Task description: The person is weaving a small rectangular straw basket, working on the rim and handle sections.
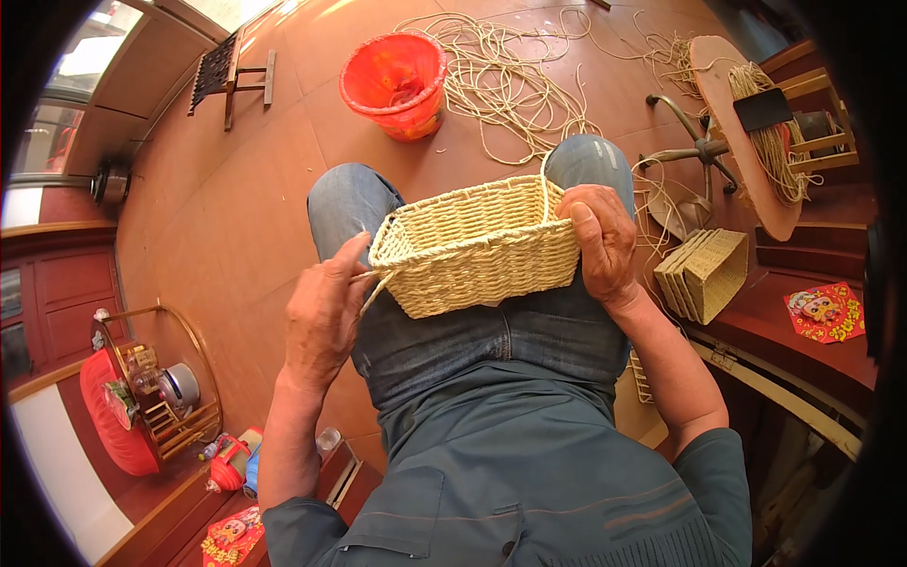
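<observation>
A pale yellow woven rectangular basket [472, 265] rests across my jeans-covered thighs, with a loose cord running up over its right part. My right hand [600, 241] is closed round the basket's right end, thumb on the front rim. At the front left corner, my left hand [326, 312] has its fingers pinched around a short cord end [375, 288] that sticks out from the rim; the fingertips partly hide what they hold.
A red bucket [387, 90] stands ahead beside tangled cord [501, 76]. Stacked baskets [709, 274] lie at my right, near a board wound with cord [770, 217] and a chair's metal base [704, 149]. A wooden stool [260, 74] is at back left, a rack with pots [189, 378] at left.
</observation>
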A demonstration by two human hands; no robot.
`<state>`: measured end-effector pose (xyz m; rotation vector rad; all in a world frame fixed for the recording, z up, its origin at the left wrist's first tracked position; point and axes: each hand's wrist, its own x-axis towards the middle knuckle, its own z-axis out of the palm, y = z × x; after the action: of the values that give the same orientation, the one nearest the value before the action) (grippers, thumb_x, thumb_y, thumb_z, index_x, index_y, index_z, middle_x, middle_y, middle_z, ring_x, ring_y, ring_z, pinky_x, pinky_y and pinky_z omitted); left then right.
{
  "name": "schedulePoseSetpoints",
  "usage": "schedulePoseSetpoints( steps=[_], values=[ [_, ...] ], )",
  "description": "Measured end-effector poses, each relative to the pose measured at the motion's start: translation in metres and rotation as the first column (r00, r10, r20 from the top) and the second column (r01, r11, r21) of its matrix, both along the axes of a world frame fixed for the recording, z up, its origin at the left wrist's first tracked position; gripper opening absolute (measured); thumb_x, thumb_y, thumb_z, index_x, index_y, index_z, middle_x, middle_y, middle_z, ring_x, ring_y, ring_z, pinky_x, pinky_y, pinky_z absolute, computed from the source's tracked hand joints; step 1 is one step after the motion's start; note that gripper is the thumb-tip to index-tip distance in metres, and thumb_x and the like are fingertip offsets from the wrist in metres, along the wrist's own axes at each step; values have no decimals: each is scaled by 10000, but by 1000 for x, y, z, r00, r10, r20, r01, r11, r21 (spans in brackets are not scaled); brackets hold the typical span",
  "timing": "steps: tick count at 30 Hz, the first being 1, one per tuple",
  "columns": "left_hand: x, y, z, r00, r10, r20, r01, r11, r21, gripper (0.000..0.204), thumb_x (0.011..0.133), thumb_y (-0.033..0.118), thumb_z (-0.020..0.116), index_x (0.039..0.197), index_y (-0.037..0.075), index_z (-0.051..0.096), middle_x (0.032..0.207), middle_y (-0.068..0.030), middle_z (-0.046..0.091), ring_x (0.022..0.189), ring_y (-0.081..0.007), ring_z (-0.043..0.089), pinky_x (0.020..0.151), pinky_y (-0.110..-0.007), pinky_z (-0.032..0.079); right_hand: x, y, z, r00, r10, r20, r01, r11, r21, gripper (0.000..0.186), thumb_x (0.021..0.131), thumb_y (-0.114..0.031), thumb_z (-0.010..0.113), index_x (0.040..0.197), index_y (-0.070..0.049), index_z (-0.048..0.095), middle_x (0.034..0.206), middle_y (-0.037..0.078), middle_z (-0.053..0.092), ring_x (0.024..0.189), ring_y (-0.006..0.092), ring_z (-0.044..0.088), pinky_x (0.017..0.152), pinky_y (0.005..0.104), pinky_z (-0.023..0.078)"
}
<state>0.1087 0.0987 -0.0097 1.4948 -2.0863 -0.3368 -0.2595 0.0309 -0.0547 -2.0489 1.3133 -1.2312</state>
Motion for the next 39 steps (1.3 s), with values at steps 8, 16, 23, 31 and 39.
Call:
schedulePoseSetpoints(
  steps=[8,16,23,31,39],
  values=[
    [29,16,-11,986,19,167,-14,999,-29,418,1053,-46,652,1435,104,725,1189,-192,818,952,-323,817,810,-390,635,1,0,0,1000,7,-14,-7,1000,2,256,1096,-195,578,1002,7,704,1019,166,732,1006,387,697,953,460,538],
    [198,59,-45,699,714,-45,-671,676,304,304,1189,239,577,1357,59,754,999,22,729,835,-118,615,697,-281,498,0,-3,-1,1000,17,-3,-17,1000,-14,253,1092,-192,579,1001,10,701,1018,167,732,999,388,696,951,463,537],
    [43,10,-2,975,218,-51,-208,966,155,567,993,118,814,1530,99,632,1263,-88,751,743,-84,611,698,-269,535,-3,0,-5,1000,14,-2,-14,1000,1,268,1098,-196,571,999,13,706,1020,174,733,996,389,696,946,458,539],
    [3,3,6,973,96,-208,-58,982,182,205,1047,115,786,1252,122,770,812,-90,697,677,-178,659,658,-305,531,1,-1,-4,1000,23,-9,-23,1000,-9,263,1103,-201,567,1001,7,692,1017,177,723,997,398,688,946,465,531],
    [138,44,-7,891,453,-4,-444,876,185,111,1121,142,704,1168,64,766,897,-16,725,836,-61,615,741,-271,524,1,-1,-1,1000,0,-7,0,1000,-8,254,1087,-208,590,998,3,701,992,157,715,995,394,679,936,463,525]
  ],
)
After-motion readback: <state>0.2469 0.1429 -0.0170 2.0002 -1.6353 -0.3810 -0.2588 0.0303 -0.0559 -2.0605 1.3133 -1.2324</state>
